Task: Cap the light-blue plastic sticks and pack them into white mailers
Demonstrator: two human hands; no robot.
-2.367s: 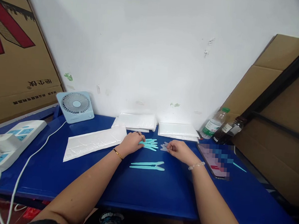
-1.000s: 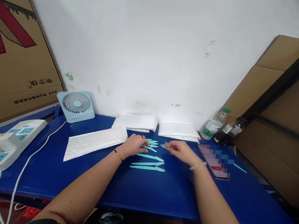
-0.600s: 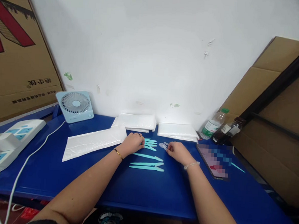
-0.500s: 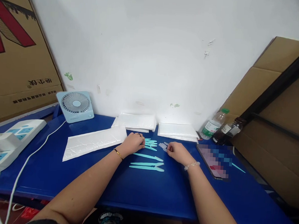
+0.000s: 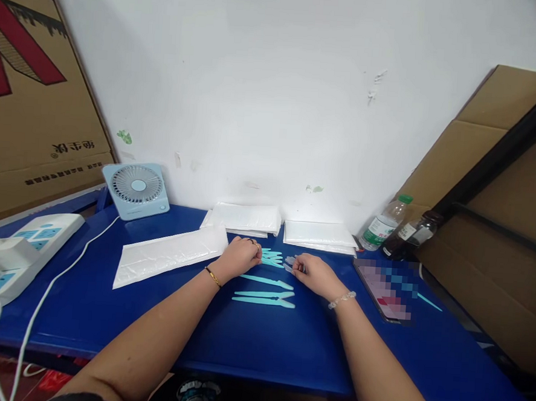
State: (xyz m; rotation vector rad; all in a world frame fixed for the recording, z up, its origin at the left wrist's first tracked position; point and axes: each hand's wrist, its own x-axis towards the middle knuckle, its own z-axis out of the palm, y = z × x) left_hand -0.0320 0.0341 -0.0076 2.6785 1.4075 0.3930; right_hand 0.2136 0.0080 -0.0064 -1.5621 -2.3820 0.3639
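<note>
Presently, in the head view, a bunch of blue sticks (image 5: 272, 259) lies fanned on the tabletop (image 5: 259, 342), its left end hidden by the left hand (image 5: 241, 257). Those fingers are curled together; whether they clamp the sticks or only rest there, I cannot tell. Just right of the bunch, the right hand (image 5: 314, 275) has its fingers pinched on some clear plastic pieces (image 5: 290, 260), too faint to count. Nearer the wearer than the bunch lie three loose sticks (image 5: 262, 294), touched by neither hand. Left of the bunch is a long white packet (image 5: 169, 256); well to its right, a phone (image 5: 376, 286). Judging by this layout, only part is done: three sticks lie separate, the bunched ones not yet.
</note>
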